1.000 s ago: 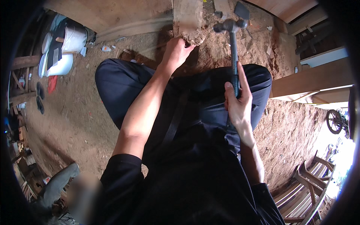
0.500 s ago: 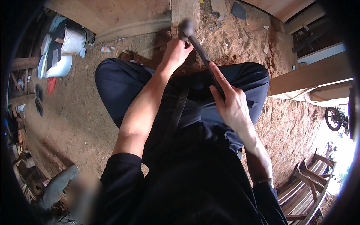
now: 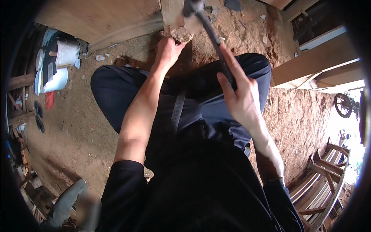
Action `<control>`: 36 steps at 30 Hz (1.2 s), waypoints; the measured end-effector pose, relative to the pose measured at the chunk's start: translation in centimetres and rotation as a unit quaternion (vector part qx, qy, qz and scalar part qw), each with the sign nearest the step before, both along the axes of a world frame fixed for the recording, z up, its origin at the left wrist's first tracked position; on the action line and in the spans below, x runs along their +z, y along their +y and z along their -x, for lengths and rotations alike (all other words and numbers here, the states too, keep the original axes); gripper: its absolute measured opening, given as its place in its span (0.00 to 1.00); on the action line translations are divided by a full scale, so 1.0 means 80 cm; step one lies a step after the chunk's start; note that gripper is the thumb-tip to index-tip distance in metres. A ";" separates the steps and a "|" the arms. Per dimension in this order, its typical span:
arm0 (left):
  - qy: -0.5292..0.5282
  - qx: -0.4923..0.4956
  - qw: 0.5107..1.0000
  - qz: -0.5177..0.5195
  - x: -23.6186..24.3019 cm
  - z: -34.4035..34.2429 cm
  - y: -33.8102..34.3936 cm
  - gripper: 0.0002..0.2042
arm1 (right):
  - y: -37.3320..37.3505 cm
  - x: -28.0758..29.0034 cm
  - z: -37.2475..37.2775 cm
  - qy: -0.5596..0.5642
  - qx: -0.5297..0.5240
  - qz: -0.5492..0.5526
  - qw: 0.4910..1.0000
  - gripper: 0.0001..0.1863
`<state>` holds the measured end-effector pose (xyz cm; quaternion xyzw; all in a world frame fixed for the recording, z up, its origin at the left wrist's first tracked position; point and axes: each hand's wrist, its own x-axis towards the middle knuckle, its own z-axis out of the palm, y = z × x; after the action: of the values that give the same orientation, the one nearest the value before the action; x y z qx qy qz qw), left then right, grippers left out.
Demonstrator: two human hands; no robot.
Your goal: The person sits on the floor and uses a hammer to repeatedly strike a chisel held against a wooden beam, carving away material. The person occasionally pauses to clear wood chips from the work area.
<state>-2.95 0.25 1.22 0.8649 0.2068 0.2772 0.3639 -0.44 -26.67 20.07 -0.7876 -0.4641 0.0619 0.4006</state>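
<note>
A hammer (image 3: 211, 34) is gripped by the right hand (image 3: 243, 96) above the ground (image 3: 247, 31), while a rough brown piece (image 3: 181, 35) is pinched by the left hand (image 3: 167, 52) at the near end of a pale board (image 3: 171, 13).

Dark long-handled hammer (image 3: 211, 33), slanted, rough tan piece (image 3: 181, 35) near its head (image 3: 193, 7)
</note>
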 end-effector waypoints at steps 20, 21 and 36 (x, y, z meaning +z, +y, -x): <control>0.052 0.025 0.998 -0.008 0.031 -0.005 -0.007 0.16 | 0.023 -0.010 -0.011 0.080 -0.012 0.174 0.981 0.35; 0.032 0.025 0.999 -0.004 0.021 -0.005 -0.003 0.16 | 0.025 0.005 -0.014 0.102 -0.008 0.234 0.967 0.34; 0.099 0.003 0.995 0.008 0.013 -0.003 0.012 0.18 | 0.035 0.022 -0.034 -0.011 0.002 0.059 0.998 0.30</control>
<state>-2.74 1.17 2.23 0.8846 0.2468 0.1895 0.3473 2.25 -23.91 21.84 -0.8093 -0.4657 0.0816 0.3485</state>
